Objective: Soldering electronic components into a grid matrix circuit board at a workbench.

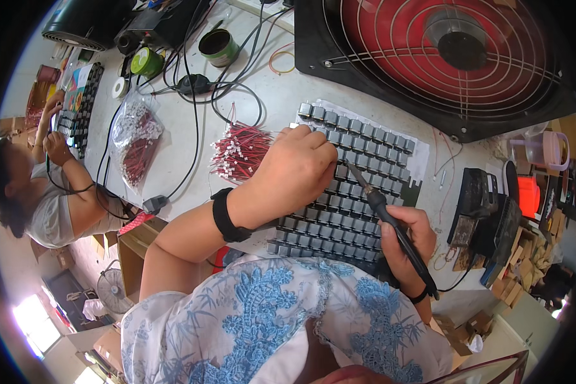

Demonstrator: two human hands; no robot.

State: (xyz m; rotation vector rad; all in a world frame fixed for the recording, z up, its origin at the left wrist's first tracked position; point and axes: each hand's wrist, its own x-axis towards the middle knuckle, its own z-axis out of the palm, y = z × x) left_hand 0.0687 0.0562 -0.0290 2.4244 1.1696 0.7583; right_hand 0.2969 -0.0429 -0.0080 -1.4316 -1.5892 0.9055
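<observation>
My right hand [411,238] is wrapped round the black handle of a soldering iron [379,202]. The iron's metal tip points up and left, into rows of small silvery box-shaped parts [358,221] packed closely on the table before me. My left hand [304,160] is closed in a pinch over the left part of these rows, close to the iron's tip. Whatever its fingers grip is hidden from view. Just left of that hand lies a loose pile of short red and black wires [242,148] with white connectors.
A large black-framed fan [329,51] with a red interior borders the far right. Cables [195,128] cross the table's left side beside a plastic bag of wires [137,144]. A green tin [218,48] stands behind. Black holders [477,205] sit at right; a co-worker [64,192] works at left.
</observation>
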